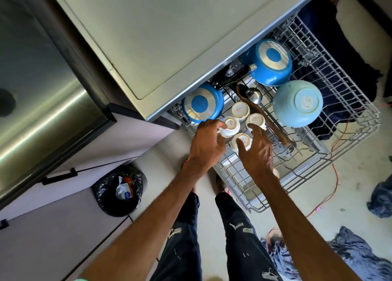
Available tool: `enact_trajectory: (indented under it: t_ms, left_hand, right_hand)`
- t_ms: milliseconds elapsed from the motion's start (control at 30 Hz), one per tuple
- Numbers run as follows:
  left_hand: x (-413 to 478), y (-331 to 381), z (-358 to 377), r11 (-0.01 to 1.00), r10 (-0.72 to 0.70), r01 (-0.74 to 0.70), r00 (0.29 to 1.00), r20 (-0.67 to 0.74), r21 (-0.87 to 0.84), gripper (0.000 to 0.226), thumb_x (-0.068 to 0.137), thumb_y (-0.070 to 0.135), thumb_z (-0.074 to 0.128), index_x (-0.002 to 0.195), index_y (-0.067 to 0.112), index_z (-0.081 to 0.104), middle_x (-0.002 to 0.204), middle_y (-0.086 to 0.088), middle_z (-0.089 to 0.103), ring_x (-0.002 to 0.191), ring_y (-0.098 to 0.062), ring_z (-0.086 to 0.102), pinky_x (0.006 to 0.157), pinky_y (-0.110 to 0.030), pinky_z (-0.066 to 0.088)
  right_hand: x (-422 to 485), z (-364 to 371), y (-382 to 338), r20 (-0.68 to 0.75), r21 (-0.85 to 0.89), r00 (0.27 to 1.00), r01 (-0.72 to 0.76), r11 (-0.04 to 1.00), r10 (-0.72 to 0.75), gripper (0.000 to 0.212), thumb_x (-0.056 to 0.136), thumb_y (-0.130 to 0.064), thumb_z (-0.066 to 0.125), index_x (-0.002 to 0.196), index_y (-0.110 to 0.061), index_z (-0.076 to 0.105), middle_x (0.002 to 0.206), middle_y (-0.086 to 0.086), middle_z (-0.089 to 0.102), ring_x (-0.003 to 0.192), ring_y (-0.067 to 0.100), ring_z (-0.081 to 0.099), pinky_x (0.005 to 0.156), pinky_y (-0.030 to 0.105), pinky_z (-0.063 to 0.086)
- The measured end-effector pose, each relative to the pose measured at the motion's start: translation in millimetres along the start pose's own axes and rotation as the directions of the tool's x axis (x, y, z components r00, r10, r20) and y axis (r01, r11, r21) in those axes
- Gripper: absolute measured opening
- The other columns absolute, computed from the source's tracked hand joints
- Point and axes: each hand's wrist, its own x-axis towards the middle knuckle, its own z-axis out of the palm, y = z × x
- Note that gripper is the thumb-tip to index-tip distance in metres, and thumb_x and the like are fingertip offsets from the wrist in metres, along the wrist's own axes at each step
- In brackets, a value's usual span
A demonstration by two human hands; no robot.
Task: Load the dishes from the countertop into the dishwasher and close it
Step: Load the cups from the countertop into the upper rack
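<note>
Dishes are sitting upside down in the pulled-out dishwasher rack (347, 119): two blue pots (270, 62), a pale blue bowl (298, 103), a ladle (253, 95) and four white cups. Left hand (206, 143) has its grip closed around the near-left cup (231, 126). Right hand (257, 149) hovers with a wide grip, fingers spread over the nearest cup (244, 139). Tabletop (169, 37) sits above.
</note>
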Motion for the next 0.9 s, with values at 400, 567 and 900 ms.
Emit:
enact_trajectory:
  t_ms: [400, 567, 900]
  left_hand:
    - [-105.8, 37.0, -158.6, 0.998, -0.003, 0.011, 0.992, -0.130, 0.063, 0.029, 0.092, 0.012, 0.055, 0.117, 0.022, 0.064, 0.119, 0.004, 0.065, 0.112, -0.017, 0.057, 0.095, -0.035, 0.050]
    - [-156.3, 21.0, -239.8, 0.993, -0.061, 0.088, 0.950, -0.307, 0.075, 0.025, 0.095, 0.013, 0.053, 0.113, 0.026, 0.064, 0.119, 0.007, 0.063, 0.109, -0.011, 0.056, 0.092, -0.023, 0.046]
    - [-171.7, -83.4, -385.7, 0.947, -0.275, 0.313, 0.672, -0.687, -0.074, 0.040, 0.084, 0.008, 0.061, 0.123, 0.015, 0.059, 0.121, 0.000, 0.061, 0.113, -0.018, 0.054, 0.100, -0.027, 0.042]
  right_hand:
    - [-45.9, -77.0, -178.8, -0.076, 0.196, 0.914, 0.405, 0.893, -0.398, 0.016, 0.093, -0.021, 0.072, 0.102, -0.008, 0.069, 0.094, 0.003, 0.073, 0.082, 0.019, 0.069, 0.075, 0.039, 0.058]
    - [-62.4, -95.6, -282.0, 0.025, 0.289, 0.869, 0.468, 0.835, -0.495, 0.008, 0.088, -0.021, 0.074, 0.091, -0.018, 0.067, 0.084, -0.007, 0.067, 0.074, 0.011, 0.063, 0.070, 0.029, 0.054]
    - [-35.7, 32.6, -485.2, 0.262, 0.326, 0.720, 0.561, 0.761, -0.643, 0.060, 0.076, -0.031, 0.085, 0.126, -0.013, 0.057, 0.118, 0.003, 0.060, 0.102, 0.014, 0.061, 0.084, 0.040, 0.058]
